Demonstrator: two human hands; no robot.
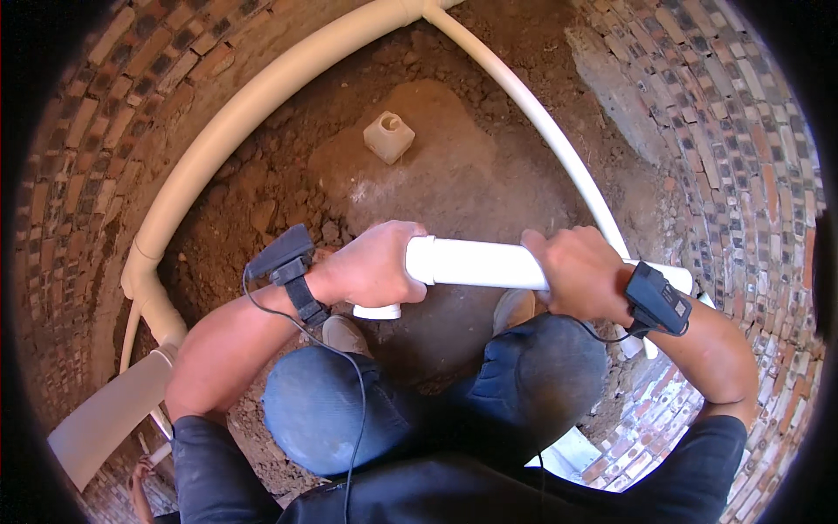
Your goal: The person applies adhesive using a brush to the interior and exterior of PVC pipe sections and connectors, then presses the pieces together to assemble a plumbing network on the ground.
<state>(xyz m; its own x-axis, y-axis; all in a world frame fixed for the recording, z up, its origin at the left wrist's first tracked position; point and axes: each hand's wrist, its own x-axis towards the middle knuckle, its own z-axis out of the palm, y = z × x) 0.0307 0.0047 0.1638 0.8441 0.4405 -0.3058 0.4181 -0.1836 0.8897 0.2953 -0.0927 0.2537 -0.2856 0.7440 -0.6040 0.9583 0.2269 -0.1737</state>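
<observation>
A short white pipe [477,260] lies crosswise in front of me above my bent knees. My left hand [377,264] is closed around its left end, where a white fitting [376,312] shows an opening below the hand. My right hand [578,269] grips the pipe farther right, and more white pipe [670,276] sticks out past that hand. A strapped device with a cable is on each wrist.
Large cream pipes [262,105] curve along the brick wall [733,148]; a thinner branch [532,109] runs down the right. A small container [388,141] sits on the dirt [445,192]. At lower left are a wide pipe [100,419] and another person's hand [140,480].
</observation>
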